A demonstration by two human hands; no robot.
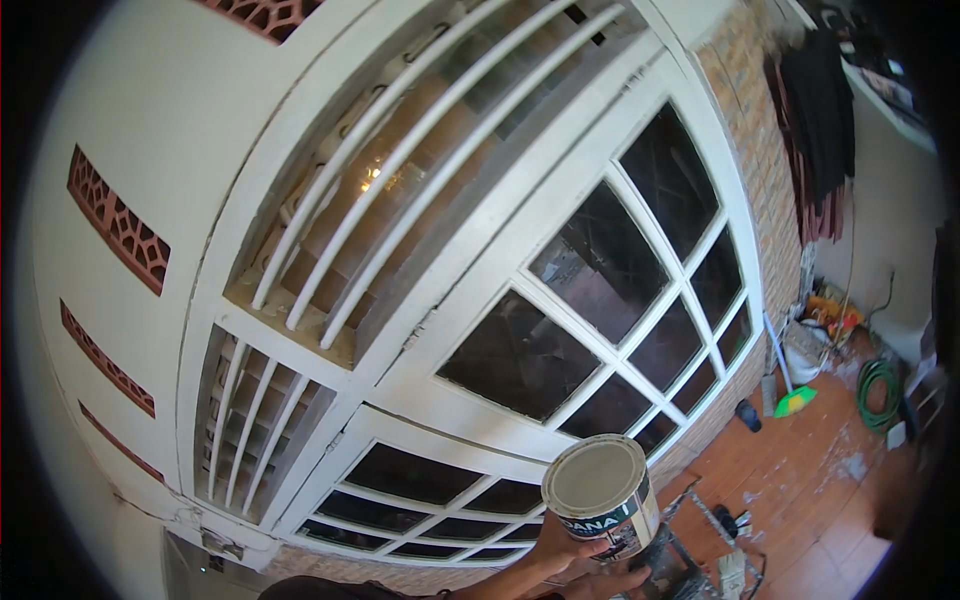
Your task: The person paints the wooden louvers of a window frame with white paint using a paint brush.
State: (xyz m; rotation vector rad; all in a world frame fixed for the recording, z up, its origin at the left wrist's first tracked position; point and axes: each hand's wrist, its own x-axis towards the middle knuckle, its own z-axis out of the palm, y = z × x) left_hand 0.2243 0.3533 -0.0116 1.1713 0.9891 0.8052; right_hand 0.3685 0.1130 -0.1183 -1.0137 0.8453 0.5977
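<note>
Metal paint can point(604, 496), lid on, label partly readable, held upright low in the frame, just in front of the white door point(560, 330) with its dark glass panes. Gripped from below and behind by one hand point(560, 560), fingers point(585, 548) wrapped around the lower wall of the can; grip clamped on the can, though which hand it is cannot be told for sure from this angle — taken here as the left. Other hand hidden or out of view.

Best handled by keeping the can level and the palm under its base, since a full can is likely heavy and a loose lid could spill. Worth keeping it clear of the door frame while lifting.

Further out: white window bars point(400, 190) above left, red patterned vents point(118, 220) in the wall, brick strip beside the door. On the tiled floor point(800, 480), a green broom point(790, 385), a coiled green hose point(878, 392), and dark clothes point(815, 120) hanging at upper right.
</note>
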